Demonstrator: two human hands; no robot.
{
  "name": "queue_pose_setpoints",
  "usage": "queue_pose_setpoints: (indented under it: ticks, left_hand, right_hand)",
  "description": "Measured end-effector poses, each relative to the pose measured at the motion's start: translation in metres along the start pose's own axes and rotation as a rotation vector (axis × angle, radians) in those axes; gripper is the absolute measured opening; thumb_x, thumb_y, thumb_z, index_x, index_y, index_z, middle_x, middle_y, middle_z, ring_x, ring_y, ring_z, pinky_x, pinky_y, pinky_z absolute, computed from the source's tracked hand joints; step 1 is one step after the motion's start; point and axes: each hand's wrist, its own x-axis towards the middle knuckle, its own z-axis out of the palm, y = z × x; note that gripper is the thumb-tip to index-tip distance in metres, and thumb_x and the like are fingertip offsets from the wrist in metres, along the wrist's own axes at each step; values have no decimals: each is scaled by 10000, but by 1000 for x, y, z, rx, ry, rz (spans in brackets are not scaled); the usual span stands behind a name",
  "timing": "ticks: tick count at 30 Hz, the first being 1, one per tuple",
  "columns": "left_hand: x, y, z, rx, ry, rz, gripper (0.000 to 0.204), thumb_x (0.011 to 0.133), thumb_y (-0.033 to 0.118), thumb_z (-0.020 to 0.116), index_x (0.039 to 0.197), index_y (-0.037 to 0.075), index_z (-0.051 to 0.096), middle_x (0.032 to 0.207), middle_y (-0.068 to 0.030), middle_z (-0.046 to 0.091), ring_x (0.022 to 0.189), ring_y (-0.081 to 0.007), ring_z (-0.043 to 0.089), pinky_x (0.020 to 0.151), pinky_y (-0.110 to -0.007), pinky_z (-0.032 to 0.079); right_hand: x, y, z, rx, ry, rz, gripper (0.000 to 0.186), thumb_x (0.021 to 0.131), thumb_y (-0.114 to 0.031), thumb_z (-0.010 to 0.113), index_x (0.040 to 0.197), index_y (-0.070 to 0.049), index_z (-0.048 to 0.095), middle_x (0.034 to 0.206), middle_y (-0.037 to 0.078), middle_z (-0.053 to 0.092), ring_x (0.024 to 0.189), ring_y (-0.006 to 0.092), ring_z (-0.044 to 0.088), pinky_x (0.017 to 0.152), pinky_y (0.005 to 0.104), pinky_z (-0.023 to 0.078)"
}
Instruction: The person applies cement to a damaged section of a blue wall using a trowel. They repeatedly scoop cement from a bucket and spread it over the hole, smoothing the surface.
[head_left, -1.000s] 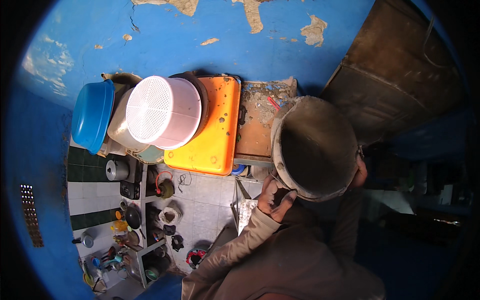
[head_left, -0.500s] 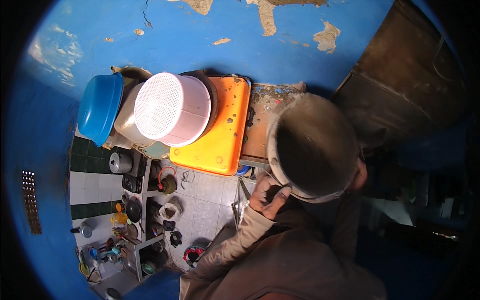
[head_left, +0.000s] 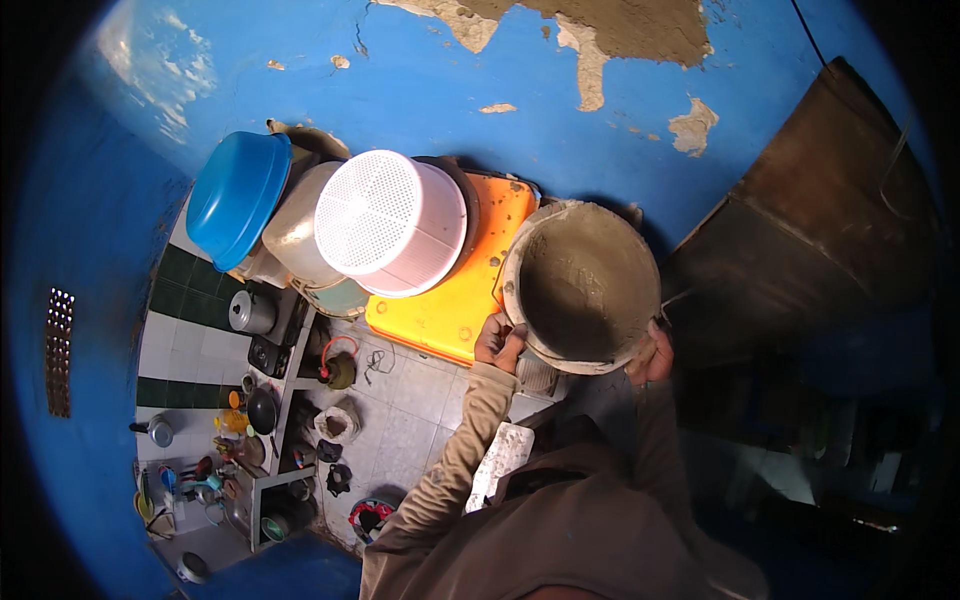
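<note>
A round bucket [head_left: 585, 285], grey and caked with dried mortar, is held up between my two hands, its open mouth tilted toward me. Wet-looking grey residue lines its inside. My left hand [head_left: 501, 343] is closed on the rim at its lower left, thumb on top. My right hand [head_left: 652, 354] grips the rim at the lower right. Just left of the bucket lies an orange plastic lid or tray [head_left: 425, 330], spotted with mortar. On it stands an upturned white perforated basket [head_left: 385, 225].
A blue basin [head_left: 235, 200] and a metal pot lean at the far left. Below are a kitchen counter [head_left: 262, 480] with pans and utensils and a tiled floor [head_left: 405, 400]. The blue wall [head_left: 400, 100] has peeled plaster; a brown panel [head_left: 790, 210] slants at the right.
The bucket has moved left in view, now overlapping the orange lid's right edge, and more of its inside shows. Both hands moved with it. A pale mortar-spotted board has come into view below.
</note>
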Motion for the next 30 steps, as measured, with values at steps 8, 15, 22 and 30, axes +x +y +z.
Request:
queue_pose_setpoints:
  ticks: [8, 15, 22, 30]
  left_hand:
    - [11, -21, -15, 146, -7, 125, 163, 820, 27, 568, 977, 27, 528, 787, -6, 538, 704, -76, 476, 644, -211, 396]
    - [-20, -13, -22, 263, -94, 89, 335, 823, -15, 536, 1148, -19, 456, 1041, -67, 570, 961, -146, 543, 870, -278, 412]
    - [-41, -20, -25, 88, -16, 187, 193, 752, -8, 580, 934, 25, 524, 780, -4, 543, 717, -67, 502, 670, -216, 407]
    - [-46, -24, -48, 75, -156, 134, 269, 756, -41, 567, 1016, 8, 523, 915, -20, 584, 844, -77, 539, 776, -238, 424]
  right_hand:
    - [-14, 1, 4, -313, 111, -61, 213, 815, -159, 569, 1005, -69, 541, 758, 28, 570, 560, 128, 541, 421, 250, 425]
    - [11, -36, -30, -1180, 443, -541, 248, 911, -285, 511, 955, -41, 494, 652, 44, 512, 523, 104, 503, 448, 269, 419]
    - [17, -102, 92, -1877, -39, -1082, 275, 895, -194, 528, 1080, 9, 521, 885, 163, 592, 777, 283, 582, 699, 347, 444]
    - [59, -99, 188, -1878, -710, -652, 242, 834, -188, 581, 1002, -15, 574, 959, 161, 600, 883, 320, 577, 736, 360, 451]
